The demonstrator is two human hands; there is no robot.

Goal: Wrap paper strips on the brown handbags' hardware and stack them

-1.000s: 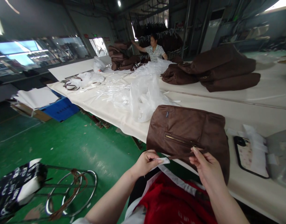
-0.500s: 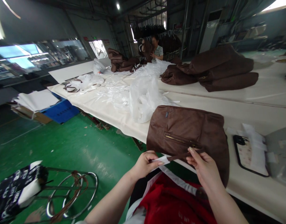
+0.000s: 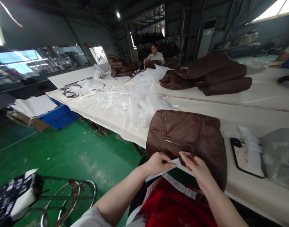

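Note:
A brown leather-look bag [image 3: 182, 126] with a brass zip lies at the table's near edge. My left hand [image 3: 158, 163] pinches a white strip of thin, paper-like material [image 3: 177, 162] just in front of the bag. At the strip's other end, my right hand [image 3: 194, 165] is closed, thumb and fingers together, by the bag's lower edge. A short brown strap [image 3: 193, 154] shows just above my right fingers; how it meets the strip is hidden.
Clear plastic bags [image 3: 142, 104] lie beyond the bag, with more brown bags [image 3: 212, 72] behind. A phone [image 3: 247, 157] lies on the right beside a grey plastic item [image 3: 280, 154]. A metal-framed stool [image 3: 69, 198] stands at left. Another person [image 3: 156, 56] works across the table.
My hands have come closer together, and the brown strap that stretched between them is now mostly hidden. The person opposite has lowered a brown item to the table.

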